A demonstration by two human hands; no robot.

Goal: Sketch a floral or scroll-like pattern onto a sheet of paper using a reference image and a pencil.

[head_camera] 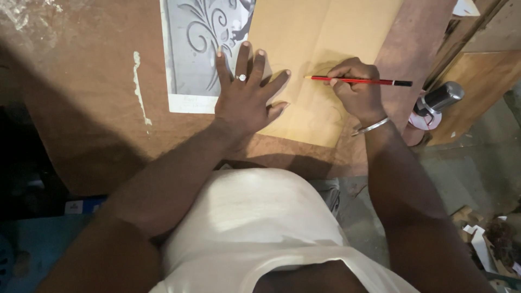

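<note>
Two hands work in the upper centre of the frame. The left hand [245, 95] lies flat with fingers spread wide, pressing across the seam where a tan sheet [325, 32] overlaps a grey printed sheet with a white scroll pattern [195, 43]; the spread appears meant to keep both from sliding. The right hand [355, 87], a metal bangle at its wrist, has its fingers closed round a red pencil [361, 81], tip pointing left onto the tan sheet beside faint curved lines. Both sheets rest on a rough brown board [97, 108], smeared white. A metal cylinder [442, 97] sits at right.
</note>
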